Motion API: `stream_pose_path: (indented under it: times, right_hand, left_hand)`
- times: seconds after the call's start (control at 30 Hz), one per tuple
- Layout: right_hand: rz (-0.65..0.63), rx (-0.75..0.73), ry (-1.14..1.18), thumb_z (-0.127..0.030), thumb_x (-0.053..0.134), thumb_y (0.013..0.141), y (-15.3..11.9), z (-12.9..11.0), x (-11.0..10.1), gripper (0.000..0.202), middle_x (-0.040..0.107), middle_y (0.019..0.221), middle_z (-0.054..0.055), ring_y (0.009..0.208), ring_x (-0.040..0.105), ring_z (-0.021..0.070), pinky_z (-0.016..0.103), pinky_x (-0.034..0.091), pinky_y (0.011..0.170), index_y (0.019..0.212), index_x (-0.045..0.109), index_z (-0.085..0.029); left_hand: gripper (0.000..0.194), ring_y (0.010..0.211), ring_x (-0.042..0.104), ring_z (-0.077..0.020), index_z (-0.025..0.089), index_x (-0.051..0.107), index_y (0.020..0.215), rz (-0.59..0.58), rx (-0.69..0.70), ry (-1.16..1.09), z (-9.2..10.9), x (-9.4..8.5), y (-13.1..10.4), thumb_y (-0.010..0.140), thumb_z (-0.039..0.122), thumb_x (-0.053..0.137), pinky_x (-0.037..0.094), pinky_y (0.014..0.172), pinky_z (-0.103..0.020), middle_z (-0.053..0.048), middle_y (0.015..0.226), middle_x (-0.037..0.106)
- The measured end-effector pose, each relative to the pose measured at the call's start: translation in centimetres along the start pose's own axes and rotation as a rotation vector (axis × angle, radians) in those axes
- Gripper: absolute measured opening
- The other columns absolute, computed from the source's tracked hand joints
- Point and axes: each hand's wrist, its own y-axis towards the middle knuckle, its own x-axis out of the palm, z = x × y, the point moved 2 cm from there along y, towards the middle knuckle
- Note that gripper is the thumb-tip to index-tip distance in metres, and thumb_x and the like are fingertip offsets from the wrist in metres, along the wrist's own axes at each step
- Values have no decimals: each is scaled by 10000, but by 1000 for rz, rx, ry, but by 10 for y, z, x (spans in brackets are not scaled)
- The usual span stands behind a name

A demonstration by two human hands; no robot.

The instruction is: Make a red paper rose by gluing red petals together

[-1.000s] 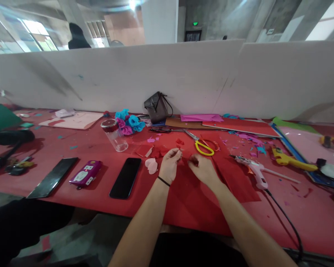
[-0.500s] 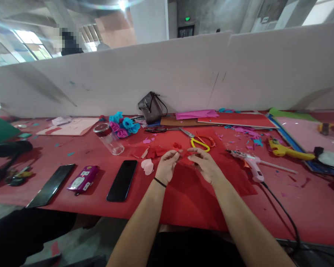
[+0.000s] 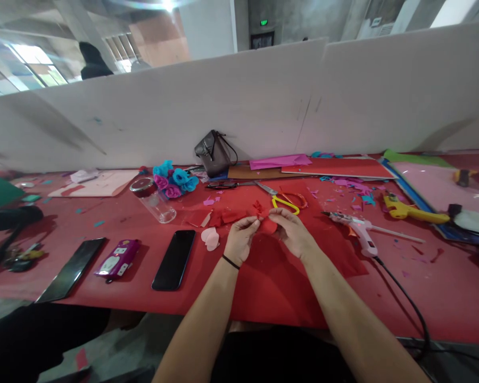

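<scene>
My left hand (image 3: 240,238) is closed in a pinch, and a small crumpled red paper piece (image 3: 257,206) shows at its fingertips. A thin, rounded red paper petal (image 3: 269,226) hangs from the pinched fingers of my right hand (image 3: 293,232). The fingertips of both hands are close together over a red paper sheet (image 3: 275,287). Just beyond the right hand lie scissors with yellow handles (image 3: 286,205). Pale pink paper petals (image 3: 211,239) rest to the left of my left hand.
On the right lie a pink glue gun (image 3: 361,230) with its cord and a yellow glue gun (image 3: 417,214). Leftward are a black phone (image 3: 174,260), a clear jar (image 3: 155,205), blue and purple paper flowers (image 3: 174,181) and a purple case (image 3: 118,259). A bag (image 3: 213,154) leans on the white partition.
My right hand has moved slightly left, toward the left fingertips. The red petal now shows more plainly below its fingers. The camera view has shifted slightly.
</scene>
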Motion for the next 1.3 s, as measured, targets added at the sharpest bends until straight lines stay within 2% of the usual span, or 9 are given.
stream_pose_path:
  times: [0.13, 0.23, 0.5, 0.6, 0.73, 0.87, 1.03, 1.13, 1.3]
  right_hand:
    - [61, 2, 82, -339, 806, 512, -4, 10, 9, 308, 607, 643, -60, 590, 560, 102, 235, 445, 571, 686, 589, -206]
    - [101, -75, 83, -308, 817, 490, -4, 14, 11, 286, 633, 633, -47, 587, 572, 103, 251, 460, 619, 658, 615, -195]
    - [353, -183, 18, -298, 790, 468, -2, 2, -1, 245, 631, 575, -42, 544, 593, 125, 246, 449, 533, 614, 619, -200]
    - [347, -205, -23, -291, 779, 482, -3, 0, -1, 210, 637, 574, -34, 531, 575, 117, 239, 426, 518, 613, 648, -193]
    - [318, -259, -72, -293, 762, 522, -5, 0, 2, 161, 614, 548, -43, 518, 521, 98, 238, 416, 545, 609, 670, -194]
    - [336, -291, -118, -313, 741, 547, -5, -1, 1, 162, 553, 506, -55, 498, 459, 89, 231, 371, 515, 556, 632, -193]
    - [445, -388, -334, -317, 688, 601, -4, -4, -6, 127, 555, 513, -45, 514, 460, 109, 238, 358, 520, 608, 652, -195]
    - [380, -415, -426, -311, 660, 627, -5, -5, -5, 128, 599, 556, -26, 557, 513, 133, 247, 387, 552, 664, 683, -190]
    - [190, -344, -265, -305, 687, 617, -10, -4, 5, 124, 643, 600, -10, 592, 542, 135, 255, 424, 589, 651, 708, -188]
  left_hand:
    - [261, 691, 635, -90, 145, 682, 670, 50, 55, -37, 2, 1, 1, 464, 158, 842, 480, 715, -203, -2, 682, 696]
    - [269, 681, 632, -92, 141, 689, 708, 46, 59, -18, 1, 1, 1, 486, 181, 835, 480, 713, -219, -15, 728, 711]
    - [303, 683, 648, -114, 138, 694, 724, 37, 53, 20, -2, 3, 1, 475, 227, 843, 484, 725, -254, -24, 752, 716]
    - [288, 719, 654, -121, 141, 708, 716, 29, 70, 33, -2, 5, 0, 479, 231, 845, 483, 779, -271, -29, 751, 720]
    - [262, 687, 638, -113, 150, 720, 686, 42, 110, 96, -3, 4, 0, 478, 247, 846, 484, 771, -267, -24, 714, 719]
    - [247, 696, 642, -117, 157, 733, 683, 32, 135, 120, -5, 3, 2, 483, 250, 844, 483, 783, -266, -32, 733, 729]
    - [210, 723, 664, -145, 168, 730, 639, 49, 207, 129, -8, -1, 6, 475, 234, 843, 501, 800, -285, -31, 709, 732]
    - [203, 679, 659, -146, 170, 731, 623, 72, 297, 177, -8, -4, 8, 463, 229, 841, 520, 760, -285, -24, 685, 728]
    - [212, 715, 676, -180, 160, 752, 693, -9, 379, 235, -6, -4, 7, 518, 262, 815, 543, 771, -325, -70, 755, 741]
